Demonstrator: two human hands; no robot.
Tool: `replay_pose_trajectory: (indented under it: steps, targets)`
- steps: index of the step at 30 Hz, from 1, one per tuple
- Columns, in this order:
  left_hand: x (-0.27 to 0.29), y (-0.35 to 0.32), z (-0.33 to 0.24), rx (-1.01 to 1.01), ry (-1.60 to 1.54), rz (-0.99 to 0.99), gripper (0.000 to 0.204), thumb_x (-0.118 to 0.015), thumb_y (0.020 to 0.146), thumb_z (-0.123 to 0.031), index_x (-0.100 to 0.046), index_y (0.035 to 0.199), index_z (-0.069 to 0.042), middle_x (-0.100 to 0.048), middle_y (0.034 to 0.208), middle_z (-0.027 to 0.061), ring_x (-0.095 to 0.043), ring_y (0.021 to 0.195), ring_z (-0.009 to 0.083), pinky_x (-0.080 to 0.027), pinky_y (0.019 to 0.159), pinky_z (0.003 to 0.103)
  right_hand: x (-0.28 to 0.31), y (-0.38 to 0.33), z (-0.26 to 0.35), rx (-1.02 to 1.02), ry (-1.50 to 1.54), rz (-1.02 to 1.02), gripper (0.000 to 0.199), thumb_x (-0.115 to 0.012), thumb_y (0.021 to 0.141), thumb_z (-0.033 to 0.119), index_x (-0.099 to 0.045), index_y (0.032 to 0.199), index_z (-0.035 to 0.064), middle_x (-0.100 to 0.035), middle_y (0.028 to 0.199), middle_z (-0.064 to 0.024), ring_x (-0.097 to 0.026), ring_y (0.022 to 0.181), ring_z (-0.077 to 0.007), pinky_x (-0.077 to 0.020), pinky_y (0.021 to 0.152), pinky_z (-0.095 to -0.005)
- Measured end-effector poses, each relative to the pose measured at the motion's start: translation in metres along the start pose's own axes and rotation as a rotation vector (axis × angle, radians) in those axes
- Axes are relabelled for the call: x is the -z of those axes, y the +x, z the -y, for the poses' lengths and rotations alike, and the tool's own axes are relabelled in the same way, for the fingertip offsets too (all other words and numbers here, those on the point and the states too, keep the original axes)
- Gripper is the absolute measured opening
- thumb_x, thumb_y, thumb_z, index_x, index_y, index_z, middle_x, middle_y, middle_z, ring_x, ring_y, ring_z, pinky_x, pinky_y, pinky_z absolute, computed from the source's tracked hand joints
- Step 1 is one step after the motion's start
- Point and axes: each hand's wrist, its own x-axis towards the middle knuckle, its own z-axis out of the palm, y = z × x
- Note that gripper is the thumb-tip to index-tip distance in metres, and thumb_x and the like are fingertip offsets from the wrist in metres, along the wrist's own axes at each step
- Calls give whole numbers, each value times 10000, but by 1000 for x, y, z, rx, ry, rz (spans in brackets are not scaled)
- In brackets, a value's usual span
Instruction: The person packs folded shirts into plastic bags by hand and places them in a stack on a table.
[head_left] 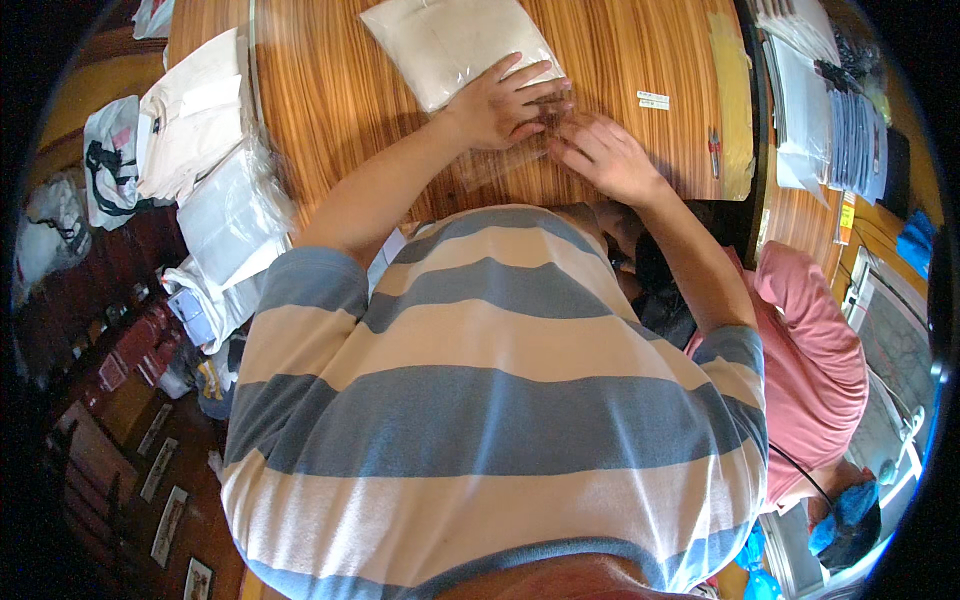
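A cream-white folded garment in a clear plastic bag (460, 45) lies flat on the wood-grain table in front of me. My left hand (505, 105) rests on the bag's near right corner, its fingers stretched out and apart. Close beside it, my right hand (605, 158) has its fingers bent together at the bag's loose clear flap, near the left fingertips. The flap spreads below both hands toward my body. Glare and the fingers partly hide the edge that the right hand pinches.
Two small white labels (653, 100) and a red-and-black pen (714, 152) lie right on the table (330, 60). Folded white garments (195, 125) and clear bags (232, 215) are stacked left. Bluish packets (858, 140) stand far right. A person in a pink shirt (815, 340) is close on my right.
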Motion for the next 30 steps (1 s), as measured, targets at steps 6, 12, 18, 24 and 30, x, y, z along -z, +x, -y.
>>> replay_pose_trajectory:
  steps: [6,12,18,24,30]
  targets:
    - [2,2,2,-19,91,98,610,-625,961,-387,-486,1553,-338,-338,1692,-38,-298,1557,237,-223,1255,560,-43,15,22,-299,131,315,275,-680,859,221,-695,1085,65,-670,1099,-62,-608,1123,-276,-496,962,-405]
    - [-1,-1,4,-40,46,8,582,-597,982,-432,-481,1550,-375,-407,1650,-67,-326,1541,210,-215,1268,532,-44,-11,41,-147,5,330,313,-643,836,239,-723,1092,77,-634,1191,-66,-592,1118,-257,-476,1013,-399]
    - [-8,0,5,-34,93,69,600,-577,992,-403,-428,1572,-417,-368,1670,-85,-310,1550,211,-222,1275,523,-31,11,51,-173,79,-32,313,-627,856,245,-718,1096,66,-626,1225,-107,-557,1254,-285,-474,1035,-400]
    - [-14,-1,7,-51,228,34,656,-567,976,-333,-370,1585,-477,-331,1686,-104,-317,1546,206,-246,1273,505,-63,37,49,-290,102,232,165,-700,858,201,-701,973,84,-638,1052,-57,-610,1082,-278,-496,962,-427]
    - [-24,0,8,-49,189,7,614,-571,995,-403,-388,1576,-473,-343,1681,-101,-297,1552,194,-229,1278,511,-45,26,62,-113,-12,256,228,-580,876,232,-691,1019,94,-645,1077,-54,-579,1096,-241,-483,957,-384]
